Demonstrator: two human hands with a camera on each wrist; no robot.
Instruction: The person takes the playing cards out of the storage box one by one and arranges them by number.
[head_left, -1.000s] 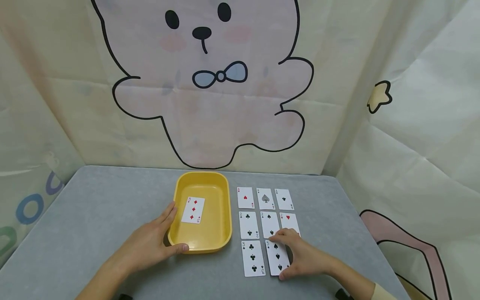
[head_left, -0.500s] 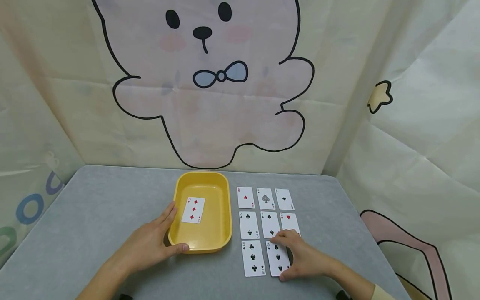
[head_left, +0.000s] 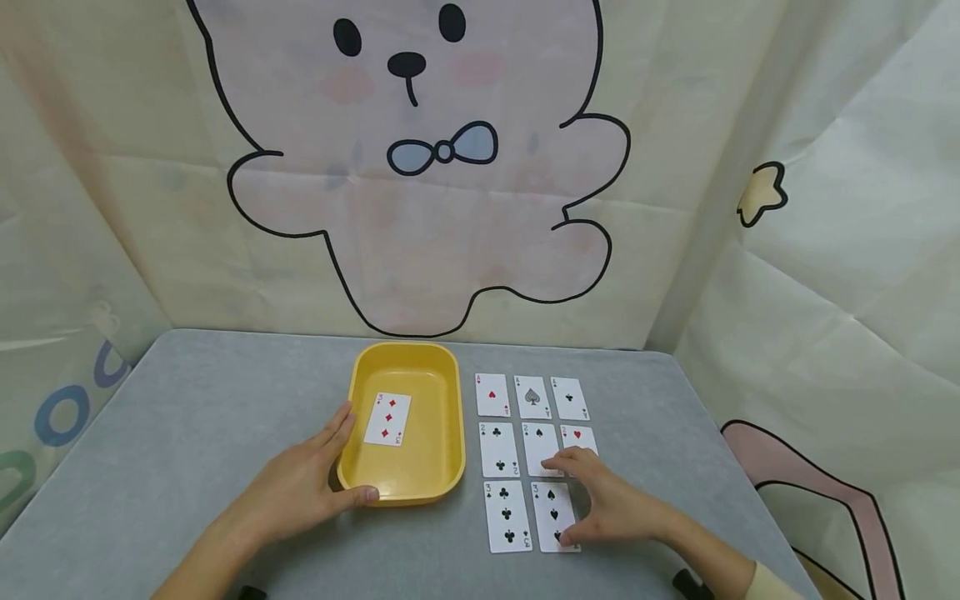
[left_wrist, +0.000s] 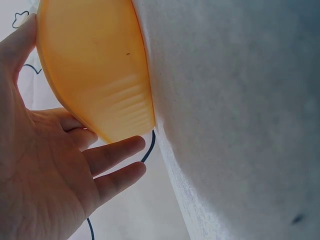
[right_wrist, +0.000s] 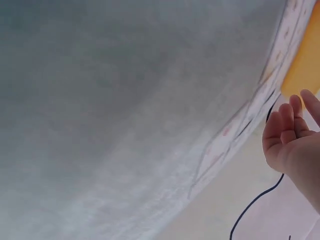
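My left hand (head_left: 300, 483) holds the near left corner of a yellow tray (head_left: 459, 400), thumb at the near rim and fingers along the left side. A three of diamonds card (head_left: 387, 419) lies face up inside it. Over the three of spades card (head_left: 553, 512) hovers my right hand (head_left: 611, 504), fingers loosely bent and nothing held; its thumb overlaps that card's lower right corner. The fingertips partly cover the two of spades (head_left: 538, 442) and two of hearts (head_left: 579, 435). In the right wrist view the right hand (right_wrist: 295, 132) appears above the table, apart from the cards.
Left of the three of spades lies a three of clubs (head_left: 507, 517), with a two of clubs (head_left: 498, 450) above it. The back row has an ace of hearts (head_left: 492, 395), ace of spades (head_left: 532, 397) and ace of clubs (head_left: 570, 399). A printed curtain (head_left: 675, 125) borders the grey table (head_left: 225, 400).
My right hand has let go of the three of spades and risen slightly, its fingers moving away from the card's top edge. The left hand and tray stay put.
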